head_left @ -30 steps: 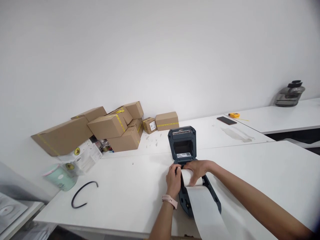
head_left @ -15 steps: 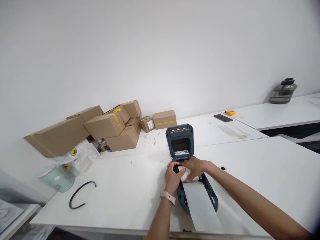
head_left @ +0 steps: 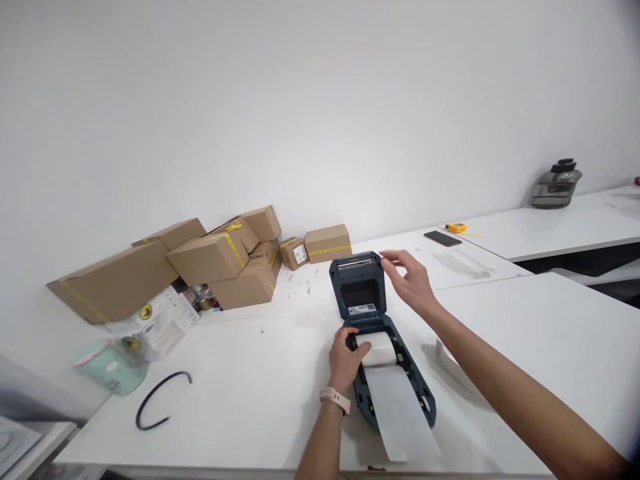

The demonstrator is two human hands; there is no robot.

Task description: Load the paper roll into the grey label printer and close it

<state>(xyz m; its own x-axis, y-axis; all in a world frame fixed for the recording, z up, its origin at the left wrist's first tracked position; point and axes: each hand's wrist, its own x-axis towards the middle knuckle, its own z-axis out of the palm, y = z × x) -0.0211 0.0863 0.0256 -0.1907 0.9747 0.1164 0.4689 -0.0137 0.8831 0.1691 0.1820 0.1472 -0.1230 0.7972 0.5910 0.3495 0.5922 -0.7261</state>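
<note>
A dark blue label printer [head_left: 373, 416] sits on the white table with its lid [head_left: 356, 275] tipped up at the back. Inside lies a white label roll [head_left: 379, 349], and its paper strip [head_left: 400, 407] runs out over the front. My left hand [head_left: 345, 357], with a pink wristband, is closed at the roll's left end, its thumb on the roll and fingers at the printer's side. At the lid's upper right corner, my right hand [head_left: 411, 280] has thumb and index finger closed on the edge.
Cardboard boxes [head_left: 210, 257] are piled against the wall at left, near a mint container [head_left: 114, 368] and a black curved strip [head_left: 145, 403]. A phone [head_left: 443, 238], yellow tape measure [head_left: 456, 228] and dark jug [head_left: 556, 187] stand to the right.
My right hand has left the roll and moved up and right to the lid's corner, uncovering the roll. My left hand has stayed at the roll's left end.
</note>
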